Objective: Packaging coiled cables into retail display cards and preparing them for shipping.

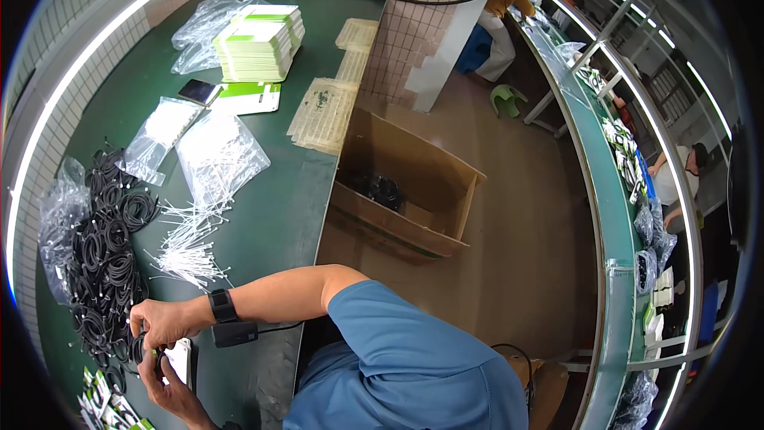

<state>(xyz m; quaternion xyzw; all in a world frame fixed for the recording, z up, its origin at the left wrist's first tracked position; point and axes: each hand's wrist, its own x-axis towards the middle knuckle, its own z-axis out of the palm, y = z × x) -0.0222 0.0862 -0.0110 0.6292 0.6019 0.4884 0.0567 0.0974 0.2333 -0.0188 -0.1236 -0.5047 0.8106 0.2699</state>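
Observation:
Both of my hands are at the left edge of the green table, beside a large pile of coiled black cables (111,255). My right hand (165,322), with a black band and small box at its wrist, has its fingers pinched on a black cable coil (137,348). Just below it, my left hand (173,398) curves thumb and fingers round the same coil, which the fingers partly hide. Under my hands lies a white card (177,360). White cable ties (189,255) are spread beyond my right wrist, spilling from a clear bag (221,151).
Green-and-white cards (256,44) stand stacked at the far end, near a dark phone (199,92). Packaged cables (111,406) lie at the near left. An open cardboard box (406,191) sits on the floor to the right. Other people work along a second bench (593,159).

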